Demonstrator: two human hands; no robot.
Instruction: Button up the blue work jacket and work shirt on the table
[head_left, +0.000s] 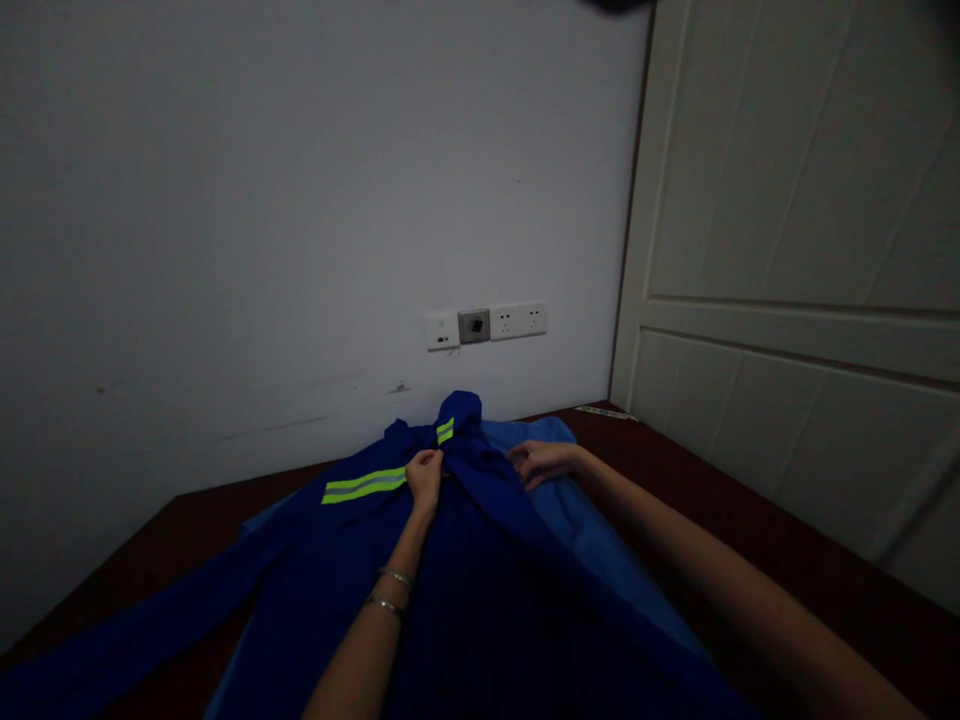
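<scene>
A dark blue work jacket [330,560] with yellow-green and grey reflective strips lies spread on a dark red surface, its collar end toward the wall. My left hand [424,478] pinches the jacket's edge near the collar, beside the chest strip. On the other side my right hand [541,460] has its fingers curled on the jacket's right front, which is lifted and folded over. A lighter blue cloth [592,525] lies under the jacket and shows along its right side. The right fingertips are partly hidden by fabric. Two bracelets circle my left wrist.
Behind the jacket stands a pale wall with a row of sockets [517,320] and a grey switch plate [474,326]. A white panelled door [795,220] borders the right. Near the corner, a thin patterned strip [606,412] lies on the dark red surface [637,460].
</scene>
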